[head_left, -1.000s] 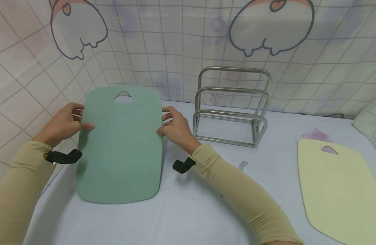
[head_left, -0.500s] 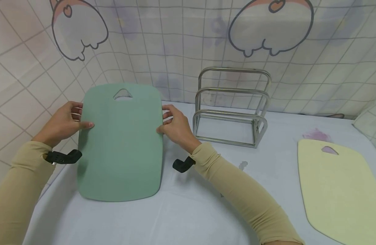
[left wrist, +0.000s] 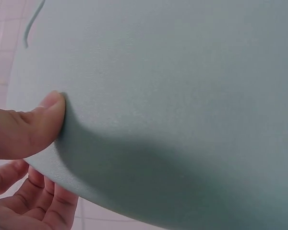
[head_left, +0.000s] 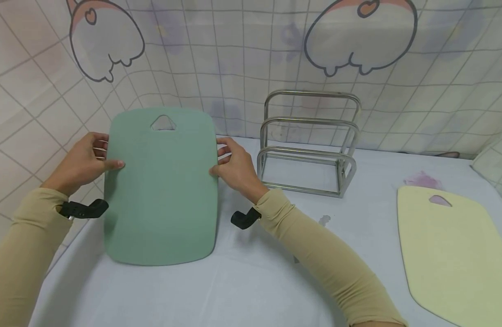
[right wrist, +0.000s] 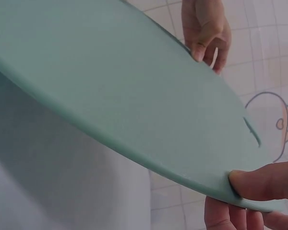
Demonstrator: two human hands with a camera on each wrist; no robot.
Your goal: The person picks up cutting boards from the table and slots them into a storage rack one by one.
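Note:
A green cutting board [head_left: 161, 195] with a handle hole near its top edge is held tilted up at the left of the table. My left hand [head_left: 81, 161] pinches its left edge, thumb on the front face and fingers behind. On the opposite edge my right hand [head_left: 236, 168] grips in the same way, as the right wrist view shows with the thumb [right wrist: 261, 182] on top of the board. A metal rack [head_left: 308, 154] with several upright loops stands to the right of my right hand, apart from the board.
A yellow cutting board [head_left: 451, 250] lies flat at the right of the white-covered table [head_left: 251, 290]. Behind the table hangs a gridded cloth [head_left: 234, 54] with cartoon prints, and it also runs along the left side. A pink stain [head_left: 423, 180] marks the cover near the yellow board.
The green board has risen slightly and stands a little more upright, with both hands moving up a little along with it. The rack and yellow board have stayed in place.

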